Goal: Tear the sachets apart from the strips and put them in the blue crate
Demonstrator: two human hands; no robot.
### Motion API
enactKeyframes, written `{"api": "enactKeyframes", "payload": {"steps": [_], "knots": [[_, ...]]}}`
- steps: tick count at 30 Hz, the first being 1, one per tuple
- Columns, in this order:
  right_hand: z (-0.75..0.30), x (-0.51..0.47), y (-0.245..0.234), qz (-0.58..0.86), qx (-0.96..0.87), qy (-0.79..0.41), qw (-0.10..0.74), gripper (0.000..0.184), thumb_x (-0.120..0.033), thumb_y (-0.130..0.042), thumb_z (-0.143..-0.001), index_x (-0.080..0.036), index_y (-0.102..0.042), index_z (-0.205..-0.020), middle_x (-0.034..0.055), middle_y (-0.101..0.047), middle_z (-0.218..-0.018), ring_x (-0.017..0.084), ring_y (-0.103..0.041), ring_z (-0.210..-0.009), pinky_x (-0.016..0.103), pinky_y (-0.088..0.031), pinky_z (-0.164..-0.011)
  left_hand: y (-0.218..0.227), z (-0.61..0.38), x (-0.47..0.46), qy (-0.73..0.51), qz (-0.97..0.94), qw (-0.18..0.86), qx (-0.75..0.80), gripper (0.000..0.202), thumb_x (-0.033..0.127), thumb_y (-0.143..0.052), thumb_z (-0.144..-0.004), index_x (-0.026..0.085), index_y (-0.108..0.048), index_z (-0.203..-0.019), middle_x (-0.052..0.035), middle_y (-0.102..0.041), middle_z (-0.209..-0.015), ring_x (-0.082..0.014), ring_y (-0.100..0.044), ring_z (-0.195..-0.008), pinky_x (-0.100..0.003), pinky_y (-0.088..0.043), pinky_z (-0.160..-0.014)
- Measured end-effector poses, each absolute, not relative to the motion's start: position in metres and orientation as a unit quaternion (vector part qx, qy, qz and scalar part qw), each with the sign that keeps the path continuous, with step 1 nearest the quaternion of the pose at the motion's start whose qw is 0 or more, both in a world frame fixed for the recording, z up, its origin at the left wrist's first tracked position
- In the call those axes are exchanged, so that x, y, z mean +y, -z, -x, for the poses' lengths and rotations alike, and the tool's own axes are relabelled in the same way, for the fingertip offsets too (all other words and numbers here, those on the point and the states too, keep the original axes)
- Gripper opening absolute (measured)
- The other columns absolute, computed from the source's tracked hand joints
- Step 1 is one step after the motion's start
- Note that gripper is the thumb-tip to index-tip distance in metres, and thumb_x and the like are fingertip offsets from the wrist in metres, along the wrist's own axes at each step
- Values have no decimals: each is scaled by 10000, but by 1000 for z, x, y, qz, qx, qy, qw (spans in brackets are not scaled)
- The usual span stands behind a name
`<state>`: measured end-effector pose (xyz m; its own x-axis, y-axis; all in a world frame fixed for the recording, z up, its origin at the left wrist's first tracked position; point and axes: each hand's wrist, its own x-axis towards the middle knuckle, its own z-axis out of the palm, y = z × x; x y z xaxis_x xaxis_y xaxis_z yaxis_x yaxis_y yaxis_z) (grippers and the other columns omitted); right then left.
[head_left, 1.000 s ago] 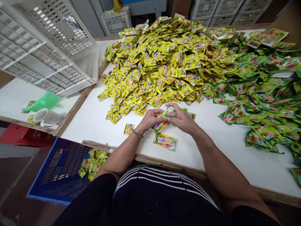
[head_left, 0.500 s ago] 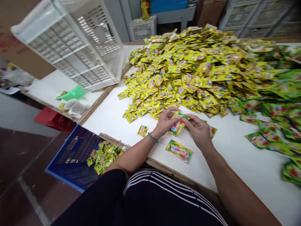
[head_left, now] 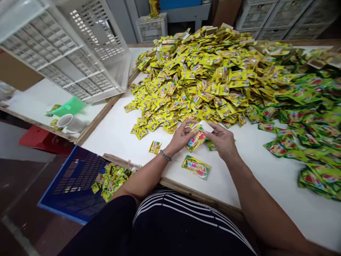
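My left hand (head_left: 181, 138) and my right hand (head_left: 223, 141) are both closed on a small printed carton (head_left: 196, 141), just above the white table. Yellow and green print with pink letters faces me, and a white unprinted flap shows at its top between my fingers. A similar flat carton (head_left: 196, 167) lies on the table below my hands. Left of my left wrist is a single yellow sachet (head_left: 155, 147). A green sachet (head_left: 211, 145) lies partly hidden behind my right hand.
A big heap of yellow sachets (head_left: 207, 78) covers the back, with green sachets (head_left: 298, 131) at right. At left, a white crate (head_left: 80, 53) stands tilted near a white mug (head_left: 70, 122). A blue crate (head_left: 57, 193) holding several sachets sits below the table edge.
The carton in my hands has turned so that its white flap now shows at the top. The view has shifted slightly, moving everything left in the picture.
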<state>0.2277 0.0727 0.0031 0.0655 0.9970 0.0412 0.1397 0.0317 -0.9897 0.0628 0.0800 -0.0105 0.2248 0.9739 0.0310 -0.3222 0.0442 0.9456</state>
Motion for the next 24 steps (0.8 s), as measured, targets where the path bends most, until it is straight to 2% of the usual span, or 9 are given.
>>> {"api": "enactKeyframes", "payload": {"steps": [3, 6, 10, 12, 14, 17, 22, 24], "knots": [[-229, 70, -6, 544, -586, -391, 455, 365, -423, -766, -731, -237, -750, -1045, 40, -735, -1044, 194, -681, -862, 354, -553, -851, 9, -63, 80, -507, -419, 678, 327, 545, 494, -774, -707, 191, -532, -1090, 76, -562, -576, -75, -495, -480, -194, -376, -489], [-229, 69, -7, 519, -557, -437, 478, 283, -459, -717, -787, -252, -766, -974, 28, -747, -989, 199, -684, -926, 351, -543, -888, 8, -63, 80, -513, -400, 681, 338, 554, 464, -811, -668, 176, -548, -1063, 51, -624, -619, -87, -549, -519, -196, -410, -507], [-226, 69, -10, 511, -504, -502, 483, 452, -498, -757, -732, -235, -726, -1099, 39, -742, -1005, 205, -687, -875, 349, -564, -797, 5, -62, 81, -515, -400, 679, 336, 530, 448, -824, -657, 170, -574, -1032, 37, -651, -645, -90, -571, -521, -196, -426, -507], [-224, 68, -14, 524, -521, -497, 454, 539, -513, -780, -691, -208, -714, -1131, 41, -744, -925, 200, -677, -785, 341, -567, -725, 6, -60, 82, -516, -403, 680, 330, 511, 432, -821, -668, 176, -567, -1031, 42, -649, -645, -84, -565, -508, -193, -420, -496], [-221, 66, -17, 547, -565, -444, 430, 527, -508, -793, -666, -198, -731, -1087, 37, -738, -851, 193, -658, -732, 341, -562, -708, 7, -57, 83, -520, -407, 676, 326, 492, 417, -816, -682, 187, -558, -1032, 49, -644, -650, -78, -558, -506, -187, -414, -491], [-217, 62, -21, 561, -597, -366, 442, 441, -489, -793, -665, -220, -752, -1012, 42, -742, -916, 200, -658, -811, 355, -556, -795, 10, -55, 83, -526, -418, 666, 325, 482, 425, -801, -702, 203, -552, -1050, 53, -627, -651, -75, -543, -503, -186, -403, -486], [-213, 64, -15, 530, -496, -494, 479, 519, -511, -809, -628, -213, -730, -1045, 31, -747, -864, 196, -673, -753, 334, -579, -698, 10, -57, 85, -531, -428, 649, 338, 461, 490, -772, -723, 220, -566, -1034, 55, -582, -621, -76, -497, -474, -200, -381, -474], [-215, 66, -13, 529, -486, -504, 480, 510, -483, -830, -610, -216, -735, -1035, 27, -747, -869, 195, -678, -773, 328, -580, -717, 10, -57, 85, -525, -435, 649, 339, 469, 508, -765, -725, 218, -583, -1047, 42, -597, -651, -86, -520, -506, -207, -403, -497]]}}
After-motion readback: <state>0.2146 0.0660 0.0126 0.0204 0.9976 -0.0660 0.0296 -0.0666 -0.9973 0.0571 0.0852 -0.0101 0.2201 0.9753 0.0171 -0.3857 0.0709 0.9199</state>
